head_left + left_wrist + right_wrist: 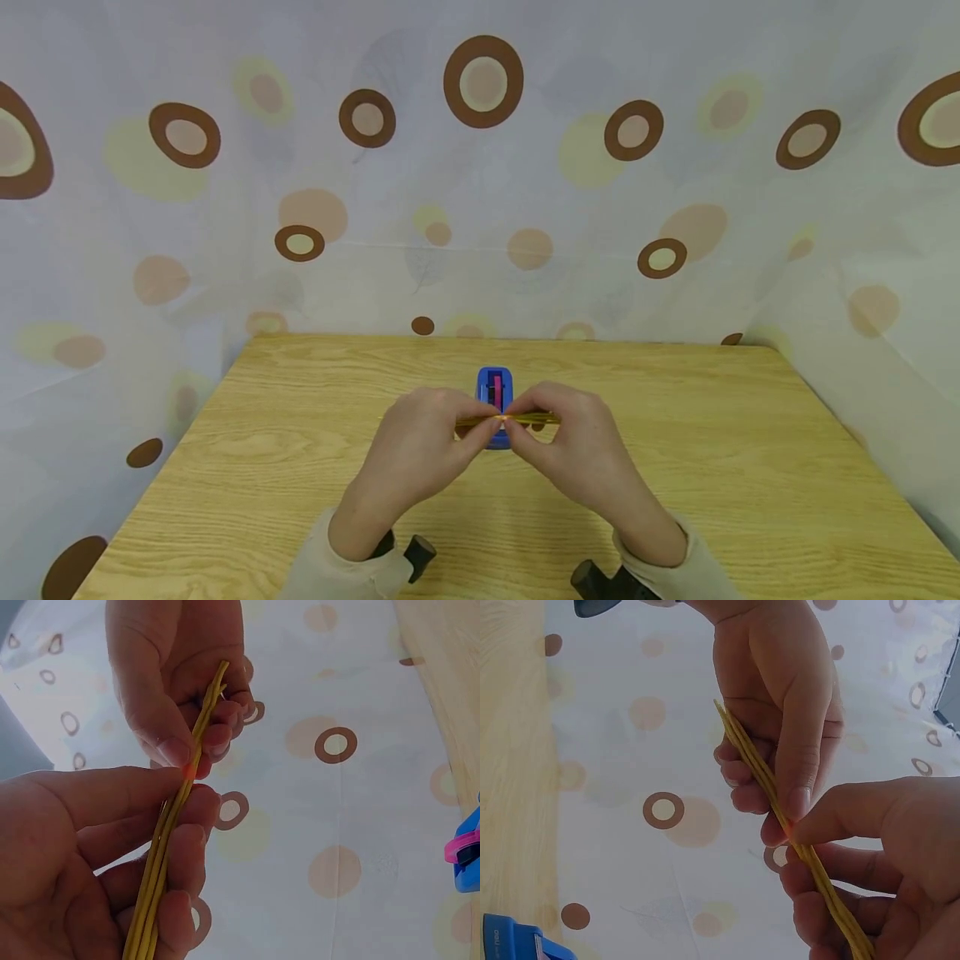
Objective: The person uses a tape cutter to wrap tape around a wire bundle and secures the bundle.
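A slim bundle of yellow strands (154,892), perhaps cord or rubber bands, is stretched between both hands above the table. My left hand (423,442) pinches it near its middle between thumb and curled fingers. Right beside that grip, my right hand (573,442) pinches it too, and the two thumbs meet. Loose ends of the strands (731,724) show against the left palm in the right wrist view. A small orange-red spot (190,772) glows where the fingertips come together. Behind and below the hands stands a blue tape dispenser (495,372) with a pink roll (497,388), partly hidden by the fingers.
The wooden table (300,433) reaches back to a pale cloth (480,183) patterned with brown rings and dots, which also hangs along both sides. Black devices (420,557) are strapped at the wrists beneath light sleeves (341,571).
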Available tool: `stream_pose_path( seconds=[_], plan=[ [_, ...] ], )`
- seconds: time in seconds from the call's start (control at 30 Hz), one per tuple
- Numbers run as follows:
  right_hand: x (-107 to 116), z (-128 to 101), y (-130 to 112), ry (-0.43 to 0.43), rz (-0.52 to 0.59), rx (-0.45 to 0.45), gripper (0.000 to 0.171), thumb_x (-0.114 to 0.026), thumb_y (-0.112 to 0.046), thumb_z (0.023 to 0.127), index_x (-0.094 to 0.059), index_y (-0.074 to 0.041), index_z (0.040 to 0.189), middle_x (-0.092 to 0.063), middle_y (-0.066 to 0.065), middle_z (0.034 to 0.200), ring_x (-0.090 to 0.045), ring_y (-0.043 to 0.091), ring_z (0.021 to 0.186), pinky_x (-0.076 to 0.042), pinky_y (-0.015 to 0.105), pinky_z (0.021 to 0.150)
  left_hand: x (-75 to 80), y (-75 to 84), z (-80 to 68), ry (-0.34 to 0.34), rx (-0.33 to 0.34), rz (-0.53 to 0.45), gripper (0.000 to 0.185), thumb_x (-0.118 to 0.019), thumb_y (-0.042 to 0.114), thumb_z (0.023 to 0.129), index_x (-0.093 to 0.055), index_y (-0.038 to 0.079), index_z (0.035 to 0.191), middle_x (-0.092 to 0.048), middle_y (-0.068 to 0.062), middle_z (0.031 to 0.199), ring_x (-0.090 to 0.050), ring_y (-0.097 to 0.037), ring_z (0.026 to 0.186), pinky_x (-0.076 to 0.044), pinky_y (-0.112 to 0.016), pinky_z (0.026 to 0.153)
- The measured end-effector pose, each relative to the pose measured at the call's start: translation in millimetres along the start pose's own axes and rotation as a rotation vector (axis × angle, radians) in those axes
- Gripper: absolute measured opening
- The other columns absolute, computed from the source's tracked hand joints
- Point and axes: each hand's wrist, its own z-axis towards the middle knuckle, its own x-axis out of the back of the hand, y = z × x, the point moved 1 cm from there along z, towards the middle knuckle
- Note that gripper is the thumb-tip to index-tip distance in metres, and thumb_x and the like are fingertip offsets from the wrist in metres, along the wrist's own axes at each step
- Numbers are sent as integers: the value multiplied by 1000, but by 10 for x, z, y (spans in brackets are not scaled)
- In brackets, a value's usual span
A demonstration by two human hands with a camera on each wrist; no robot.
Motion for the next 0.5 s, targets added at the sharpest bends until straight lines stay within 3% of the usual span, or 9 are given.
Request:
stream_pose_path(
  seconds=[0.13, 0.3, 0.5],
  plan=[
    [-6, -2, 3, 14, 2, 37, 9, -76, -7, 84, -75, -16, 86, -68, -12, 83, -64, 6, 77, -54, 30, 70, -11, 0, -2, 6, -13, 21, 11, -73, 24, 91, -81, 19, 97, -69, 9, 76, -55, 0, 60, -44, -21, 53],
    [-13, 3, 7, 54, -102, 109, 9, -78, -10, 81, -77, -19, 80, -68, -16, 77, -62, 2, 74, -48, 33, 73, -29, 2, 5, 11, -29, 51, 12, -74, 27, 91, -82, 20, 95, -67, 10, 71, -47, 1, 54, -40, -21, 48],
    [-9, -13, -16, -17, -93, -6, 11, -76, -11, 84, -76, -22, 83, -66, -17, 80, -59, 4, 80, -48, 35, 74, -40, 2, 8, 20, -40, 87, 11, -75, 27, 89, -82, 20, 93, -68, 9, 72, -50, 0, 55, -40, -20, 49]
  ],
)
